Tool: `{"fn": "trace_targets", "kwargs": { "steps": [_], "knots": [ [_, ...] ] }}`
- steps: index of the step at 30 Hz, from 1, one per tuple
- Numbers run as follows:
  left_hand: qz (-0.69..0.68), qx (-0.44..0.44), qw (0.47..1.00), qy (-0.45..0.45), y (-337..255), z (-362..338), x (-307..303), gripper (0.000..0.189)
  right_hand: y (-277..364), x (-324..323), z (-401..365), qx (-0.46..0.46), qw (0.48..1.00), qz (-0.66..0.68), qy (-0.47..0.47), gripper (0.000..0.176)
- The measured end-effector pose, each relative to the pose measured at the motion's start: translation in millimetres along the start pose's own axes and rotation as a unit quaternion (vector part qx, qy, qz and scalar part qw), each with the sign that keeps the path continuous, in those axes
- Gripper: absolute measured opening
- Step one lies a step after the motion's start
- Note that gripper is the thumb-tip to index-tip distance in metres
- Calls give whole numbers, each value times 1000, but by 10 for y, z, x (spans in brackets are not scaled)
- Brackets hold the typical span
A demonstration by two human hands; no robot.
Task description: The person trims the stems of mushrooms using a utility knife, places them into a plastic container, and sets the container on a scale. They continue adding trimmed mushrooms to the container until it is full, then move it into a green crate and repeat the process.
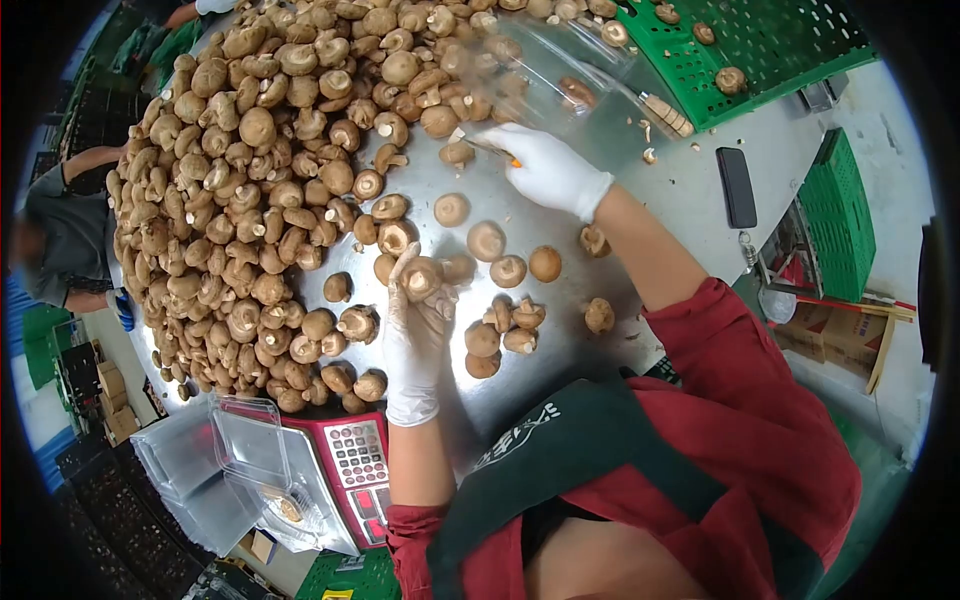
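Note:
My left hand, in a white glove, is closed around a brown mushroom above the metal table. Higher up and to the right, my right hand, also gloved in white, grips a small tool with an orange part. The tool's thin tip points left, above a mushroom lying on the table. Several loose mushrooms lie between and below my hands. A large heap of mushrooms rises left of my left hand.
A red scale stands at the lower left beside clear plastic trays. At the upper right are a green crate, a wooden-handled tool and a phone. Another person is at the far left.

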State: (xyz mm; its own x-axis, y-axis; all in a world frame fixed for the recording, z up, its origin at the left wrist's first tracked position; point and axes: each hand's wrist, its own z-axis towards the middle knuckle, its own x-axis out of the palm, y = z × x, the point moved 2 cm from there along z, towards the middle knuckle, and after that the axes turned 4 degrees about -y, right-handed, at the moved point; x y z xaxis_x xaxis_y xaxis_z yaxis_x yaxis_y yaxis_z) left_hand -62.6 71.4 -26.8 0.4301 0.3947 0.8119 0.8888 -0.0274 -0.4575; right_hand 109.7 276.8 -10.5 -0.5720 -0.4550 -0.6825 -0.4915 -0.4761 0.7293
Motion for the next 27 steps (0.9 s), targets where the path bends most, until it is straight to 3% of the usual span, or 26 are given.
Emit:
{"fn": "trace_targets", "kwargs": {
  "steps": [4, 8, 9, 12, 17, 22, 24, 26, 27],
  "knots": [
    [24, 3, 999, -29, 2, -18, 142, 51, 161, 180, 328, -11, 989, -127, -79, 57],
    [-4, -11, 1000, -8, -16, -10, 91, 50, 107, 460, 472, -14, 966, -248, -74, 49],
    [-16, -10, 1000, -11, -18, -13, 55, 49, 110, 480, 423, -31, 967, -252, -27, 44],
    [-21, -8, 1000, -17, -36, -18, -30, 45, 159, 408, 183, -3, 989, -146, -1, 26],
    [-4, 0, 1000, -17, -24, -38, -156, 42, -72, 54, 1, 18, 999, -33, -32, 65],
    [92, 22, 995, -35, -175, 85, 20, 32, 49, -218, -74, 78, 989, 12, -125, 65],
    [245, 66, 965, -66, -389, 269, 311, 21, -82, -239, -102, 57, 986, -8, -159, 60],
    [548, 117, 823, -94, -618, 666, 607, 11, -165, -230, -151, 29, 990, -3, -140, 60],
    [626, 239, 741, -40, -679, 964, 679, 16, -188, -210, -176, 16, 991, 1, -131, 60]
  ]
}}
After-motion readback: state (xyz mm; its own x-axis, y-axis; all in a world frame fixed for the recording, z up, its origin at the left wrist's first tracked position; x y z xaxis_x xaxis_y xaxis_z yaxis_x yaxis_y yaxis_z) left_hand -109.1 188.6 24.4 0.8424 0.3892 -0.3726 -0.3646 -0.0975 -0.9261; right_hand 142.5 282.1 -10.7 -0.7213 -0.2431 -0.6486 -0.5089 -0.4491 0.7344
